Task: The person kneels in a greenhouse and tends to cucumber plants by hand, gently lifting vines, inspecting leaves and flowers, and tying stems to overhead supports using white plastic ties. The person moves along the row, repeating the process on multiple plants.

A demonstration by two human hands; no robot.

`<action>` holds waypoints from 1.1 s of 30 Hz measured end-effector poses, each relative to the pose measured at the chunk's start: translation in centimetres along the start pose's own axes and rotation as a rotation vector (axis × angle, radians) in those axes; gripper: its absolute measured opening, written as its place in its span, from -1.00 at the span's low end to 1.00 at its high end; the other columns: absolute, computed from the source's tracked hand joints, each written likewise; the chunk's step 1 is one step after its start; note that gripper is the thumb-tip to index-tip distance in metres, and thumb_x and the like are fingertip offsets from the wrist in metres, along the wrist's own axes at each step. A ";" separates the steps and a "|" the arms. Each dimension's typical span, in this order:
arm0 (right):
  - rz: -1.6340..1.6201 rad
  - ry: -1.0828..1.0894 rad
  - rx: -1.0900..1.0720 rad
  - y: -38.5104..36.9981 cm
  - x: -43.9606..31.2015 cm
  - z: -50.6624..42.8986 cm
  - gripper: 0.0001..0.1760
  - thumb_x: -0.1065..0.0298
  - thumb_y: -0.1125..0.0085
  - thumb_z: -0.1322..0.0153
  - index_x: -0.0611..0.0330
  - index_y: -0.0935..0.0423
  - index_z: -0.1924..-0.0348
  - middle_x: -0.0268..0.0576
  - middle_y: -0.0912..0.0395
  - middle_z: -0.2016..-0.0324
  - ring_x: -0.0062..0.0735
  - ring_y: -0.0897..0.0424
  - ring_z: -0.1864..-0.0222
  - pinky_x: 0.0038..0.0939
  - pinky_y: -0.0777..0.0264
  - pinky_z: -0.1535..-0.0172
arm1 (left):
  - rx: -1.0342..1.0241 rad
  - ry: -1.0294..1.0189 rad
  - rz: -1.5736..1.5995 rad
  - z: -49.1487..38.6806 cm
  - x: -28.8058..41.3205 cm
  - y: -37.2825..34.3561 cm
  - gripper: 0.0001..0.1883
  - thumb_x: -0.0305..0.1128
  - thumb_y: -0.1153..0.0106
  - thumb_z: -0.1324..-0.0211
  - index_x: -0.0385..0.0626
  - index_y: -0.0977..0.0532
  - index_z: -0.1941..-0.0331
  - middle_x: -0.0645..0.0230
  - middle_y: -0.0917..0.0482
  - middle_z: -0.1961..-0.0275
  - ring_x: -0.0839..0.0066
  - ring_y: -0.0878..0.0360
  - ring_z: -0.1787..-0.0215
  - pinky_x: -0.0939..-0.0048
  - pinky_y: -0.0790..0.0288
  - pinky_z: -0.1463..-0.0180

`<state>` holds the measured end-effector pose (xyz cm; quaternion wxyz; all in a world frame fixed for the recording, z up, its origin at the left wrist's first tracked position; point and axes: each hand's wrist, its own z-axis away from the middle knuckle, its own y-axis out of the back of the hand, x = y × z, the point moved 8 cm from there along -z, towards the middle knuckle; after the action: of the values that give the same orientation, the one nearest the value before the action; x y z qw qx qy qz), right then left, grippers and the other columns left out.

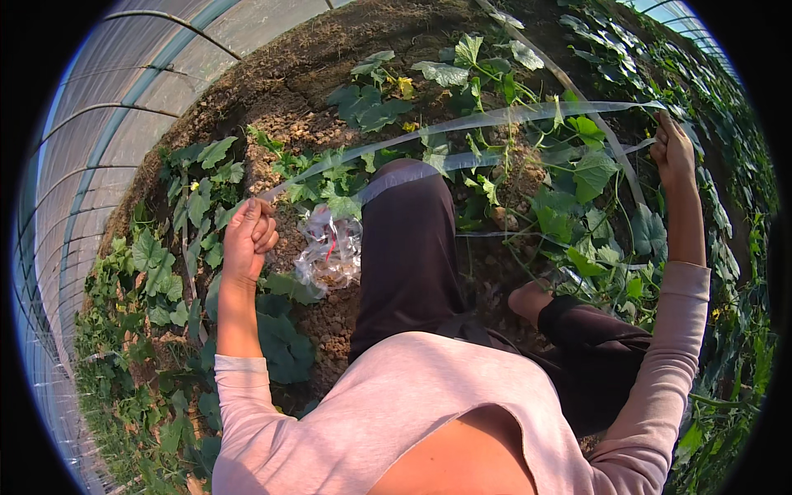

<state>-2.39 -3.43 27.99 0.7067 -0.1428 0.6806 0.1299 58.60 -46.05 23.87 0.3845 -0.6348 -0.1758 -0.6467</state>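
Observation:
A strip of clear plastic film (458, 124) stretches in a shallow arc between my two raised hands. My left hand (250, 232) pinches one end between thumb and fingers. At the upper right, my right hand (671, 148) grips the other end, with the fingers curled. A second length of film (402, 180) lies across my bent knee (408, 247) and runs toward the right hand; its middle is partly hidden by leaves. Below the strip, a climbing vine (510, 148) with broad green leaves stands in front of me.
A crumpled heap of clear plastic strips (331, 247) with a red piece lies on the soil beside my knee. Leafy vines (154, 272) with yellow flowers grow at left, and dense rows (718, 204) at right. A hooped plastic greenhouse wall (105, 124) curves along the left.

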 end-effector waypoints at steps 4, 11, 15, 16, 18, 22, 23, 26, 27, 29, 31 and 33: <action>0.921 0.147 0.008 1.2 -0.7 0.2 -0.60 -0.03 -0.17 -0.56 0.16 -0.65 0.27 -0.39 -0.41 0.58 -0.54 -0.41 0.52 -0.41 -0.30 0.39 | -0.053 -0.011 0.028 -1.9 2.2 2.4 -0.69 -0.15 0.00 -0.55 -0.07 -0.42 0.31 0.59 -0.19 0.60 0.69 -0.13 0.60 0.56 -0.06 0.49; 0.931 -0.016 -0.285 2.8 8.1 2.2 -0.54 0.04 -0.07 -0.60 0.20 -0.60 0.45 -0.29 -0.53 0.56 -0.51 -0.44 0.43 -0.32 -0.38 0.26 | 0.250 -0.100 0.572 -6.4 6.2 14.9 -0.58 -0.18 0.22 -0.59 -0.12 -0.38 0.43 0.02 -0.57 -0.27 0.23 -0.66 -0.11 0.19 -0.58 0.14; 1.329 0.083 -0.588 -3.6 12.7 5.7 -0.53 -0.04 -0.10 -0.53 0.15 -0.68 0.44 -0.13 -0.68 0.51 -0.09 -0.67 0.37 -0.12 -0.50 0.21 | 0.272 -0.182 0.443 -8.3 10.3 16.5 -0.74 -0.20 0.03 -0.52 -0.11 -0.55 0.16 0.13 -0.63 -0.16 0.31 -0.64 -0.02 0.25 -0.53 0.04; 1.309 0.117 -0.736 -6.3 13.8 7.4 -0.56 -0.03 -0.13 -0.51 0.11 -0.70 0.46 -0.13 -0.67 0.51 -0.12 -0.68 0.37 -0.12 -0.51 0.22 | 0.435 -0.200 0.352 -8.5 11.3 16.4 -0.77 -0.20 -0.03 -0.49 -0.09 -0.56 0.10 0.16 -0.64 -0.11 0.32 -0.63 -0.06 0.26 -0.52 -0.02; 1.216 0.095 -1.042 -12.4 16.4 11.7 -0.61 -0.04 -0.16 -0.49 0.09 -0.72 0.33 -0.08 -0.67 0.49 -0.15 -0.70 0.34 -0.14 -0.52 0.24 | 0.543 -0.373 0.098 -9.0 13.9 12.1 -0.78 -0.24 -0.11 -0.44 -0.09 -0.55 0.01 0.23 -0.65 -0.06 0.34 -0.60 -0.16 0.25 -0.47 -0.20; 1.189 0.234 -1.268 -20.8 15.5 17.5 -0.25 -0.21 -0.21 -0.46 0.13 -0.40 -0.33 0.04 -0.62 0.00 0.00 -0.72 0.17 -0.14 -0.59 0.03 | -0.067 -0.583 -0.372 -9.1 14.2 -7.4 -0.76 -0.33 0.01 -0.43 -0.09 -0.42 0.42 0.14 -0.62 -0.23 0.42 -0.55 -0.26 0.25 -0.32 -0.40; 1.206 0.416 -1.208 -22.7 13.6 17.7 -0.13 -0.25 -0.24 -0.45 0.17 -0.29 -0.42 0.06 -0.56 -0.12 0.01 -0.71 0.15 -0.14 -0.59 -0.02 | -0.119 -0.486 -0.542 -9.3 12.3 -11.5 -0.73 -0.34 0.01 -0.40 -0.10 -0.41 0.48 0.18 -0.68 -0.15 0.48 -0.54 -0.24 0.34 -0.31 -0.35; 0.484 0.080 -0.981 -25.4 8.5 16.5 -0.02 -0.22 -0.32 -0.43 0.19 -0.15 -0.49 0.09 -0.41 -0.30 -0.29 -0.71 0.13 -0.24 -0.59 0.05 | -0.510 -0.253 -0.805 -8.7 4.1 -23.3 -0.79 -0.33 -0.14 -0.35 -0.22 -0.60 0.33 0.41 -0.70 0.25 0.66 -0.59 0.17 0.50 -0.44 0.04; 0.368 0.095 -0.944 -25.9 7.2 16.8 -0.06 -0.18 -0.33 -0.44 0.19 -0.18 -0.47 0.06 -0.48 -0.23 -0.35 -0.71 0.19 -0.30 -0.59 0.11 | -0.581 -0.109 -0.925 -8.8 1.4 -25.5 -0.74 -0.24 -0.19 -0.37 -0.21 -0.60 0.31 0.44 -0.70 0.30 0.70 -0.59 0.24 0.54 -0.45 0.12; 0.205 0.087 -0.908 -26.5 6.0 17.4 -0.15 -0.11 -0.32 -0.46 0.20 -0.24 -0.42 -0.01 -0.60 -0.08 -0.43 -0.70 0.29 -0.39 -0.57 0.21 | -0.794 0.033 -0.836 -8.3 -2.1 -29.4 -0.54 0.07 -0.21 -0.38 -0.18 -0.59 0.18 0.46 -0.62 0.36 0.69 -0.57 0.30 0.60 -0.43 0.24; 0.156 0.023 -0.915 -27.0 7.1 17.4 -0.26 -0.05 -0.30 -0.50 0.21 -0.31 -0.37 -0.10 -0.69 0.08 -0.47 -0.68 0.38 -0.45 -0.54 0.29 | -0.850 0.258 -0.686 -8.4 -5.0 -30.9 -0.48 0.16 -0.20 -0.35 -0.18 -0.58 0.16 0.47 -0.57 0.37 0.71 -0.51 0.39 0.64 -0.37 0.37; 0.152 -0.125 -0.742 -25.4 9.9 15.6 -0.56 0.08 -0.12 -0.60 0.21 -0.45 -0.20 -0.25 -0.71 0.27 -0.58 -0.65 0.44 -0.52 -0.49 0.38 | -0.922 0.465 -0.568 -9.1 -7.2 -31.3 -0.43 0.19 -0.23 -0.31 -0.20 -0.57 0.11 0.44 -0.54 0.33 0.74 -0.41 0.53 0.69 -0.26 0.51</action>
<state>22.00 -21.12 19.24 0.6355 -0.3299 0.5514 0.4280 29.03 -30.50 23.96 -0.0908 -0.5062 0.0492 -0.8562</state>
